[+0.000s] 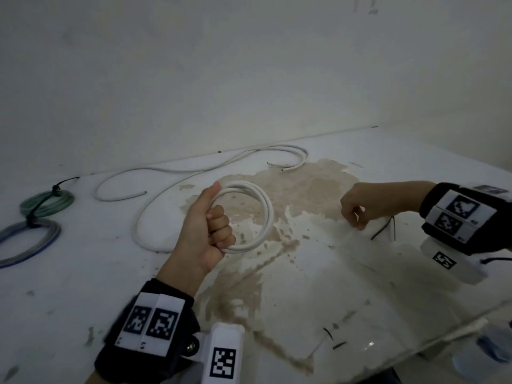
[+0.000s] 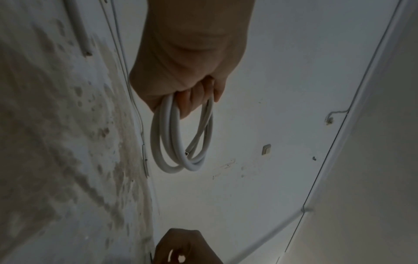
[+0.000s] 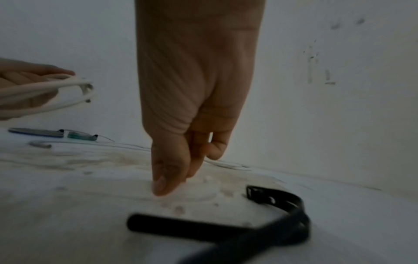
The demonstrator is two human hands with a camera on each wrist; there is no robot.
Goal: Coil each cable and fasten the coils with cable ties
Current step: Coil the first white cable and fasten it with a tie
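My left hand [image 1: 210, 231] grips a coil of white cable [image 1: 261, 206] and holds it up over the table, thumb along the top of the loops. In the left wrist view the coil [image 2: 181, 142] hangs from my curled fingers [image 2: 192, 100] with one cut end showing. My right hand [image 1: 357, 214] is at the right with its fingers bunched, tips down on the table. In the right wrist view the thumb and fingertips [image 3: 174, 182] touch the surface, and nothing shows between them. Black cable ties [image 1: 383, 231] [image 3: 282, 219] lie loose just under that wrist.
Two loose white cables [image 1: 166, 173] snake along the back of the white table [image 1: 360, 300], near the wall. A green coil [image 1: 47, 200] and a blue-grey coil [image 1: 27, 242], both bound with black ties, lie at the far left. A brown stain [image 1: 291, 189] covers the table's middle.
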